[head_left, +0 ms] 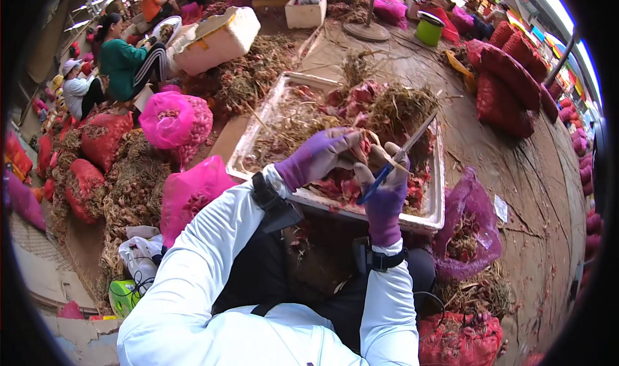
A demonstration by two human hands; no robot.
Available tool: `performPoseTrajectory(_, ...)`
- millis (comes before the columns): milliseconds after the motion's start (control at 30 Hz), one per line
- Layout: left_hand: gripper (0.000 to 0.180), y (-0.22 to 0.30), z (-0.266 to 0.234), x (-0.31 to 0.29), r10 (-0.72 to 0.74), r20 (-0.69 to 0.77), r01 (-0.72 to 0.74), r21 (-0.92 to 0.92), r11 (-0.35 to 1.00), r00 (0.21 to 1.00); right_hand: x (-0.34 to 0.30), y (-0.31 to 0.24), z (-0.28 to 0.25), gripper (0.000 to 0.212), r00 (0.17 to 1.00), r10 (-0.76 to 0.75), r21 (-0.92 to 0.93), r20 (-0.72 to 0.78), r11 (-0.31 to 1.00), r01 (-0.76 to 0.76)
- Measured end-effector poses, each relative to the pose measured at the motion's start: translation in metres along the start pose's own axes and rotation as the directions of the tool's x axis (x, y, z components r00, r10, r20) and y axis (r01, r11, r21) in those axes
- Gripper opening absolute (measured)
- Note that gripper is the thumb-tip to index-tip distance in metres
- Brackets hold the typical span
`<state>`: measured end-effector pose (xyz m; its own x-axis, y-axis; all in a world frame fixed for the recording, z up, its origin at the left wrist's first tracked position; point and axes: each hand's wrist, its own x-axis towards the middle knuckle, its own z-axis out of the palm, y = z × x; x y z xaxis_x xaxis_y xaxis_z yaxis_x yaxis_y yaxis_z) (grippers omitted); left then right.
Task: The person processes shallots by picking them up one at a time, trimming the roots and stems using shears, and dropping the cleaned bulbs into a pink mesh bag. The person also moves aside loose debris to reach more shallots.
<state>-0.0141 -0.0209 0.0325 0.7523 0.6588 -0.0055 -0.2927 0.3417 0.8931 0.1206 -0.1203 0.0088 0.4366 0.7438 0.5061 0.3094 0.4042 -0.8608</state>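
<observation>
Both my hands wear purple gloves with greyish palms and meet above a white foam tray (pixel 420 223). My left hand (pixel 319 156) is closed, its fingertips pinching a reddish shallot (pixel 365 147) with dry stalk, partly hidden by the fingers. Around the blue handle of a pair of scissors (pixel 416 137) my right hand (pixel 385 198) is closed, close beside the left. The blades point up and away to the right. Its fingertips also touch the pale dry strands by the shallot. Inside the tray lie red skins and shallots (pixel 336 100), with a heap of dried stalks (pixel 405 105) at the far right.
Pink mesh bags (pixel 193 195) and piles of dried stalks stand on my left. A purple mesh bag (pixel 467 227) touches the tray's right side; a red sack (pixel 459 340) sits below it. Stuffed red sacks (pixel 506 101) lean farther right. A person in green (pixel 122 66) sits at the far left.
</observation>
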Motion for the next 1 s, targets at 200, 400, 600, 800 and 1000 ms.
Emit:
performPoseTrajectory(200, 0.043, -0.022, 0.015, 0.008, -0.093, -0.008, 0.091, 0.308, 0.947, 0.996, 0.005, 0.006, -0.027, 0.045, 0.955, 0.297, 0.249, 0.000, 0.925, -0.288)
performPoseTrajectory(400, 0.037, -0.029, 0.018, 0.009, -0.018, -0.010, 0.021, 0.480, 0.877, 1.000, 0.005, 0.015, -0.035, 0.037, 0.845, 0.535, 0.499, -0.006, 0.734, -0.460)
performPoseTrajectory(600, 0.043, -0.056, 0.008, 0.017, 0.130, 0.151, -0.161, 0.214, 0.964, 0.980, 0.005, 0.021, -0.025, 0.034, 0.890, 0.452, 0.398, -0.056, 0.828, -0.395)
performPoseTrajectory(800, 0.042, -0.047, 0.001, 0.013, -0.031, 0.194, 0.018, 0.065, 0.998, 0.981, 0.010, 0.012, -0.029, 0.034, 0.818, 0.568, 0.653, 0.097, 0.584, -0.483)
performPoseTrajectory(1000, 0.048, -0.042, -0.006, 0.012, -0.220, 0.199, 0.232, -0.039, 0.972, 0.955, 0.015, -0.001, -0.030, 0.040, 0.923, 0.365, 0.386, 0.125, 0.839, -0.384)
